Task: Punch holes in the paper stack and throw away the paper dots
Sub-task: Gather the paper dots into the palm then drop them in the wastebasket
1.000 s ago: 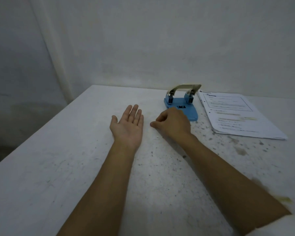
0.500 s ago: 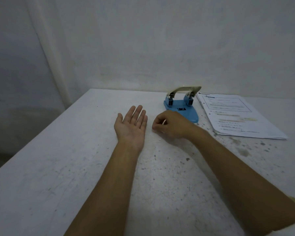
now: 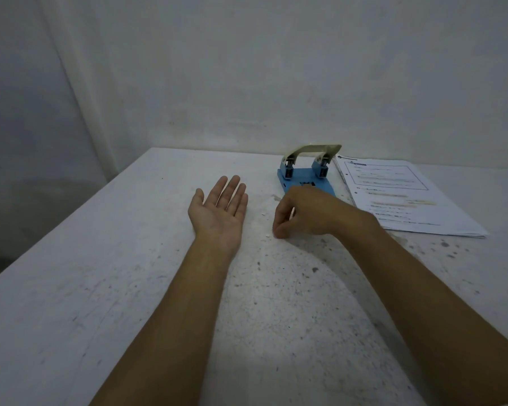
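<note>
1. We see a white, speckled and scuffed table top (image 3: 106, 288) standing against a pale plaster wall (image 3: 276, 68).
2. We find the left hand (image 3: 219, 210) resting palm up on the table, fingers stretched out flat and together. We cannot tell whether anything lies in the palm.
3. We find the right hand (image 3: 302, 213) just right of the left hand, knuckles up, with thumb and forefinger drawn together in a pinch and their tips touching the table surface. We cannot tell whether a dot is caught between them.
4. We note small white paper dots (image 3: 267, 235) lying loose on the table between the two hands; one lies just beside the pinching fingertips, another (image 3: 263, 214) a little farther back.
5. We locate the blue two-hole punch with a cream metal lever (image 3: 305, 174) behind the right hand, lever raised. The right hand hides part of its base.
6. We locate the stack of white printed paper sheets (image 3: 408, 197) flat on the table, just right of the punch, with small punched holes showing along its left edge.
</note>
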